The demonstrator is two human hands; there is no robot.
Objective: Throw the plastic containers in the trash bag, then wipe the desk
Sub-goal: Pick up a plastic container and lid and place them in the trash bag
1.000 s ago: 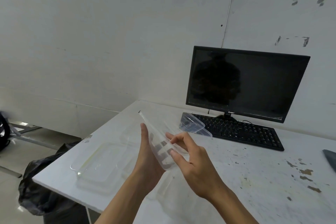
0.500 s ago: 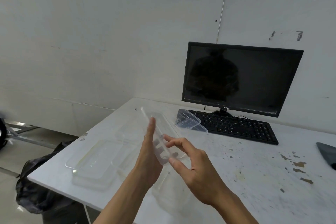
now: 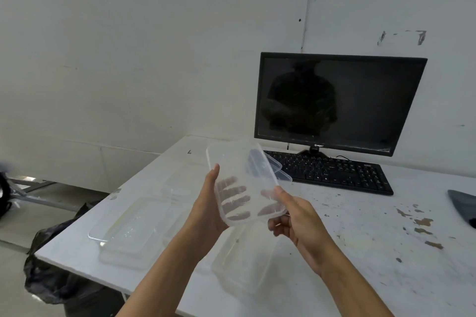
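Clear plastic container [image 3: 243, 183] held tilted above desk [image 3: 360, 234], centre frame. Left hand [image 3: 210, 211] grips its 9 o'clock edge, fingers behind; right hand [image 3: 296, 216] pinches the 4 o'clock corner. Black trash bag [image 3: 59, 278] at 8 o'clock.

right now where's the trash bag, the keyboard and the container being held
trash bag [image 3: 55, 280], head view, on its crumpled black side below the desk's left edge
keyboard [image 3: 342, 174], head view, on the middle rows of keys
held plastic container [image 3: 240, 175], head view, on its clear base
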